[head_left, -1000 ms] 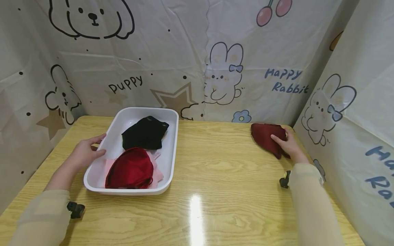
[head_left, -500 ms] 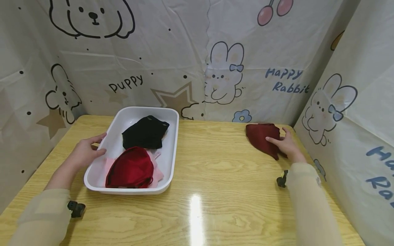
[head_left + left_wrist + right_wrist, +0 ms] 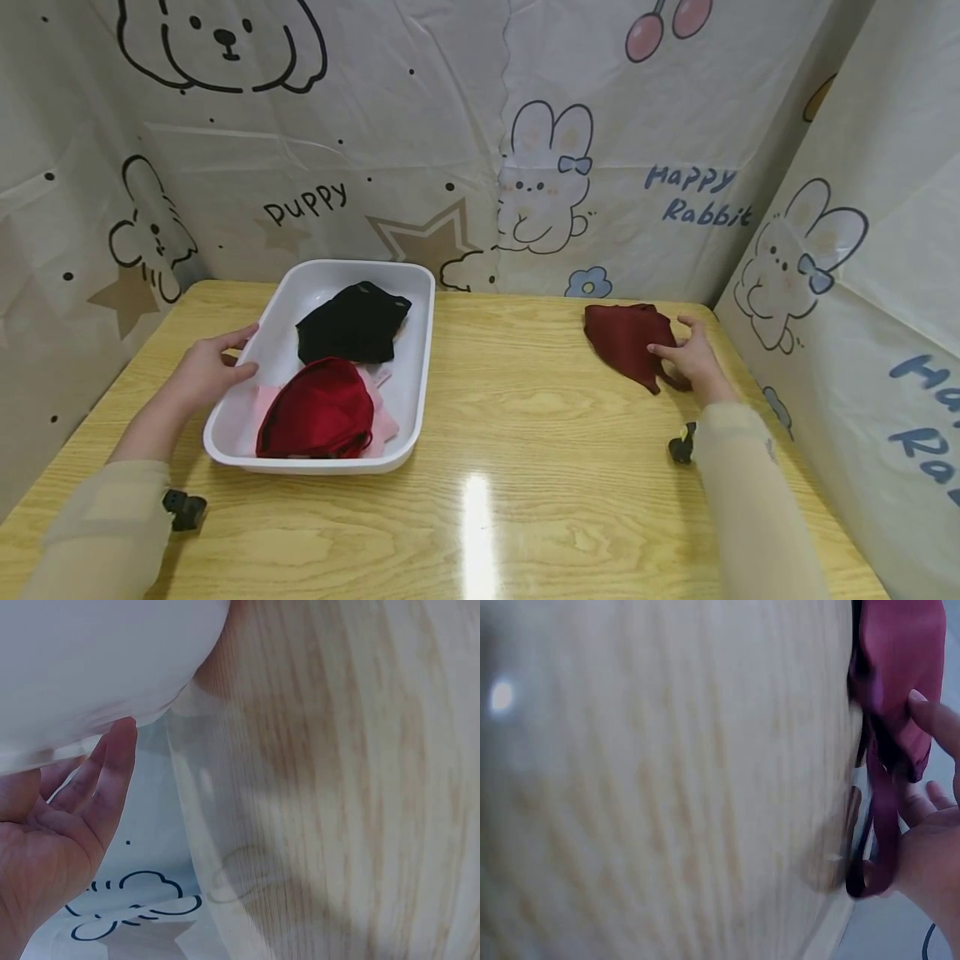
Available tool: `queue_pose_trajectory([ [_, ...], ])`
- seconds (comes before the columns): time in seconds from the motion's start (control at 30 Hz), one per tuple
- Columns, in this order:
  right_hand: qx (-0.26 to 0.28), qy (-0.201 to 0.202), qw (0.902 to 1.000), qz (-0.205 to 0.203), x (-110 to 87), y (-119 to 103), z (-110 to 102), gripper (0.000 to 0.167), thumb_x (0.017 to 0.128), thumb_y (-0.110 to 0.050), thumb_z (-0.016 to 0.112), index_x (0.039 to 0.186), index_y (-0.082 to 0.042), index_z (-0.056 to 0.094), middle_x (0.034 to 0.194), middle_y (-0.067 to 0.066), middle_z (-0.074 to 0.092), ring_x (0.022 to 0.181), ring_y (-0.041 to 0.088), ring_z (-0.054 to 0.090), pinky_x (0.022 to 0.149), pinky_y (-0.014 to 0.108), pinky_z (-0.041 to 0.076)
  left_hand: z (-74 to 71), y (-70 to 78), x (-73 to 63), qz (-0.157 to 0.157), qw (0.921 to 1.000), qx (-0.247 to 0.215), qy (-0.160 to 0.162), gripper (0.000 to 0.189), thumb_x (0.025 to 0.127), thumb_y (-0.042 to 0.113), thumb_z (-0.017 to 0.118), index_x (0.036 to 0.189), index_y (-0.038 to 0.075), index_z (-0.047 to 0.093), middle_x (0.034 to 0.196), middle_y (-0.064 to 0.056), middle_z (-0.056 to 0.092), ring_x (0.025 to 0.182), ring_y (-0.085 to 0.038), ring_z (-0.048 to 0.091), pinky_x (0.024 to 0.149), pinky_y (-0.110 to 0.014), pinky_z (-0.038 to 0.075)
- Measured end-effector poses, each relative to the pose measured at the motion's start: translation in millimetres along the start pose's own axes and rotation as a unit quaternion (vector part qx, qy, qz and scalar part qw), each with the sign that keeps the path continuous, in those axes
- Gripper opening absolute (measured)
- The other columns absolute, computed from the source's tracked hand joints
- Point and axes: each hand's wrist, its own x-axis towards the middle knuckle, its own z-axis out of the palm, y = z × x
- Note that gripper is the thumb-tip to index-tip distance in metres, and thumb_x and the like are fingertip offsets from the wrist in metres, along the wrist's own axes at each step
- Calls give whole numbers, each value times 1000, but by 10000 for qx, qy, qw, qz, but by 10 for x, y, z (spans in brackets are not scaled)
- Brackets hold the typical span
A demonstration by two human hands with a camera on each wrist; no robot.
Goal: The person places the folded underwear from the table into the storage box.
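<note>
My left hand (image 3: 213,371) grips the left wall of a white plastic tray (image 3: 429,358), thumb inside the rim and fingers outside; the left wrist view shows those fingers along the outer wall. Inside the tray lie a folded black garment (image 3: 356,325), a red bra (image 3: 318,412) folded into a cup shape, and a pink cloth (image 3: 384,421) partly under it. At the far right my right hand (image 3: 693,358) holds the right end of a dark red bra (image 3: 626,337), thumb over the fabric, index finger spread away. In the right wrist view its strap (image 3: 885,825) hangs in a loop.
The wooden table (image 3: 510,417) stretches between the tray and the dark red bra. Printed sheets (image 3: 420,150) rise as walls behind the table and on both sides, the right one close beside my right hand. Light glares at the table's front.
The dark red bra has shifted a short way left, with my right hand following and its thumb and index finger spreading further apart. My left hand and the tray stay in place.
</note>
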Motion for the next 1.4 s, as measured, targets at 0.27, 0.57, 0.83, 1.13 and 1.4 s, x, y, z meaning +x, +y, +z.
queue_pose_trajectory([
  [0.27, -468, -101, 9988, 110, 26, -57, -35, 89, 91, -43, 57, 148, 5, 9, 138, 36, 36, 127, 44, 38, 106, 51, 33, -15, -27, 10, 4, 10000, 19, -33, 66, 92, 18, 58, 147, 1, 26, 128, -31, 45, 106, -48, 54, 80, -49, 53],
  [0.57, -237, -147, 9996, 64, 88, -113, 21, 105, 86, -61, 52, 151, -8, -11, 150, 37, 7, 138, 49, 13, 111, 58, 18, -18, -11, 9, -103, 9999, -48, -123, 67, 93, 22, 58, 148, 3, 25, 130, -30, 43, 109, -47, 53, 83, -50, 52],
  [0.83, -22, -256, 9996, -111, 146, -164, 137, 109, 86, -57, 56, 147, -12, -22, 151, 35, 3, 139, 45, 15, 112, 54, 20, -20, 24, -5, -116, 9998, -71, -119, 66, 93, 20, 58, 148, 3, 25, 130, -31, 43, 108, -47, 52, 82, -50, 53],
  [1.13, -28, -127, 9995, -304, 152, -166, 190, 114, 80, -45, 72, 150, -11, -11, 149, 35, 11, 136, 46, 22, 111, 55, 25, -21, 29, 4, -120, 9999, -49, -109, 66, 93, 19, 59, 148, 3, 25, 129, -30, 43, 108, -47, 52, 82, -49, 53],
  [1.4, -264, 116, 9973, -678, 115, -182, 196, 110, 74, -41, 78, 150, -16, 3, 144, 35, 21, 128, 48, 31, 104, 55, 32, -8, 8, -5, -55, 10000, -31, -77, 67, 93, 19, 59, 147, 1, 25, 128, -32, 43, 108, -48, 53, 81, -49, 53],
])
